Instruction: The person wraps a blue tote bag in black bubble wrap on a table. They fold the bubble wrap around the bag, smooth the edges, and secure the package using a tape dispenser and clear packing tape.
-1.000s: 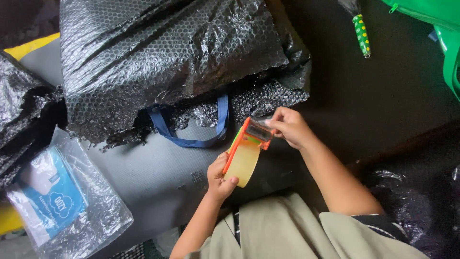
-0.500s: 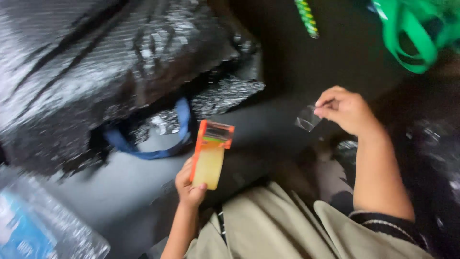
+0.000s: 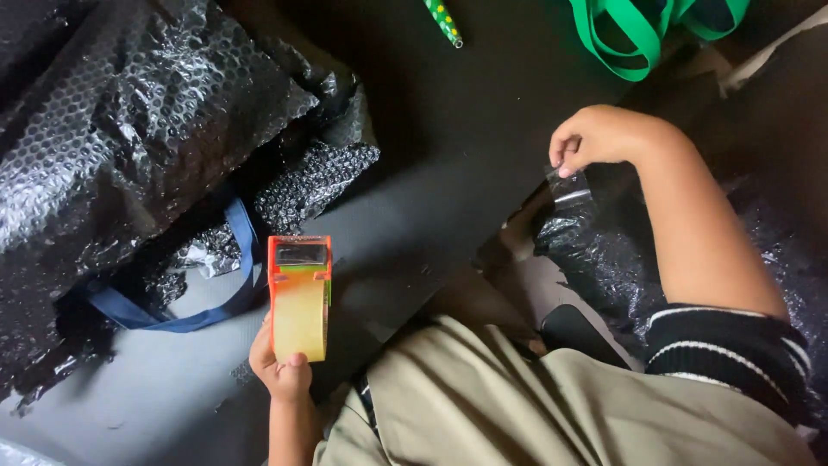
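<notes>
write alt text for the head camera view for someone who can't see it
A person's left hand holds an orange tape dispenser with a clear roll, while the right hand pinches a short strip of clear tape. Black bubble wrap covering a bundle with a blue strap lies to the left.

Dim, sharp view; glare on black bubble wrap [image 3: 112,129].

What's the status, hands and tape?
Left hand grips tape dispenser. Right hand pinches a clear tape strip, apart from it. Black bubble-wrapped bundle beside; nothing between.
</notes>
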